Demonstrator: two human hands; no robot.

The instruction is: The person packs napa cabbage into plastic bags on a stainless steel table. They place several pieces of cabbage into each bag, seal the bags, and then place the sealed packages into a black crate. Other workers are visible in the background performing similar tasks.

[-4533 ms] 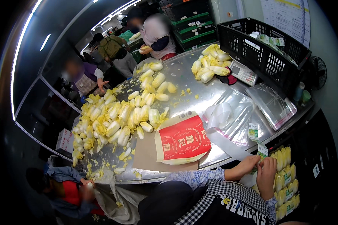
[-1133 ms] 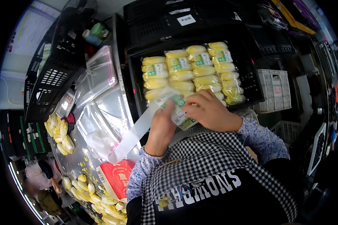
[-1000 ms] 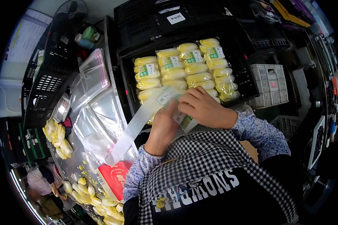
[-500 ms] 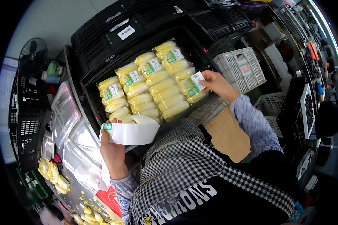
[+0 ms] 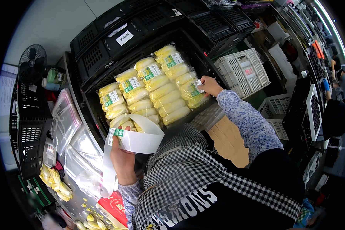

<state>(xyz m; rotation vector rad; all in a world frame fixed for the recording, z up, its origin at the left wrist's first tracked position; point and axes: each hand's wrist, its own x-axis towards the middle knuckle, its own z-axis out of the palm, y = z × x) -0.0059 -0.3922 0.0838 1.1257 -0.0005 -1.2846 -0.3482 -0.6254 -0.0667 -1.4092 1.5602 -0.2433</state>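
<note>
Bagged yellow baby cabbages (image 5: 166, 96) lie in rows in a black crate (image 5: 203, 57). Several bags bear a green-and-white label (image 5: 151, 71). At the rightmost bag (image 5: 191, 97), the bent fingers of my right hand (image 5: 212, 85) close on the outer edge of a label (image 5: 198, 86) lying against the plastic. My left hand (image 5: 122, 157) grips a looped white strip of label backing (image 5: 145, 142) over the crate's near left corner. One green-and-white label (image 5: 116, 132) sits on that strip beside my thumb. The strip's tail hangs down past my left wrist.
Left of the crate, a metal table holds clear plastic bags (image 5: 82, 153), loose cabbages (image 5: 56, 182) and a red printed packet (image 5: 115, 207). A black fan (image 5: 33, 61) stands behind. Black crates (image 5: 122, 27) line the far side; a white crate (image 5: 243, 73) and cardboard (image 5: 228, 140) are rightward.
My right hand has moved down and left, bringing its label from above the rightmost bag onto it. My left hand and the looped strip have shifted slightly right and nearer me.
</note>
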